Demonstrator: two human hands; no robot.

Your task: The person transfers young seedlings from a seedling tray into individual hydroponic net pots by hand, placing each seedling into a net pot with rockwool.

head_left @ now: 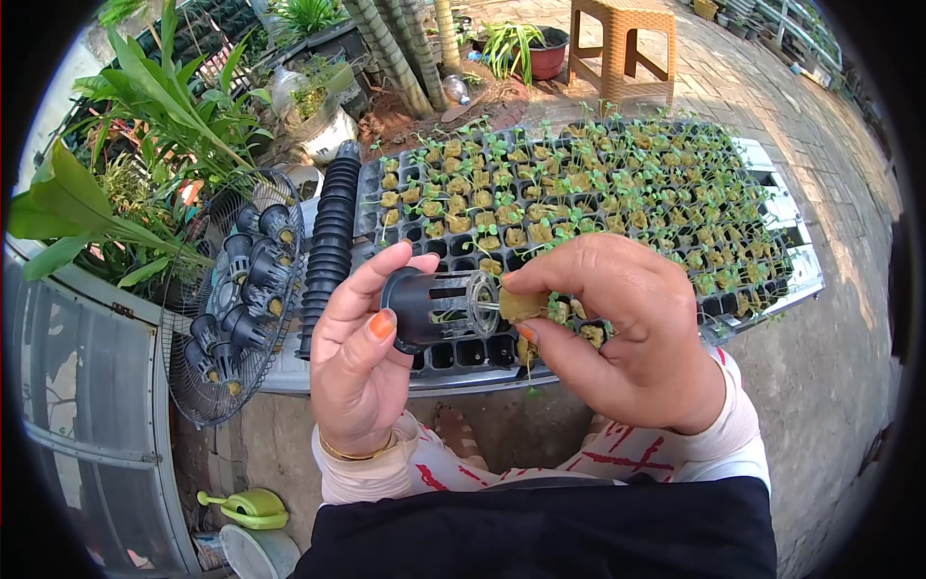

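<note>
Net cup (pixel 429 307), black and slotted, lying sideways in mid-air over the near edge of the seedling tray (pixel 463 353), mouth pointing toward the right hand (pixel 622 338). Being gripped by the left hand (pixel 357 372), thumb pressing on the near side, fingers curling round the far side and the closed end. Pinching a yellowish sponge plug (pixel 522 305) between thumb and fingertips of the right hand, closed tight on it, and holding it right at the rim of the net cup; cannot tell whether touching or already partly inside. Wearing a thin bangle (pixel 352 454) on the left wrist. Resting behind both hands, the seedling tray, lying on a grey counter (pixel 289 378), most cells carrying sponge cubes with small green sprouts, several near cells showing bare. Leaning just beside the tray's left end, a long stack of black cups (pixel 331 246). Sitting further left, a round wire fan guard (pixel 207 386) carrying loose black cups (pixel 253 262), some already filled with sponge. Standing well beyond the tray, a tan stool (pixel 622 43) and a red pot (pixel 548 60) on paving. Lying low on the ground near the left, a green watering can (pixel 253 504).
</note>
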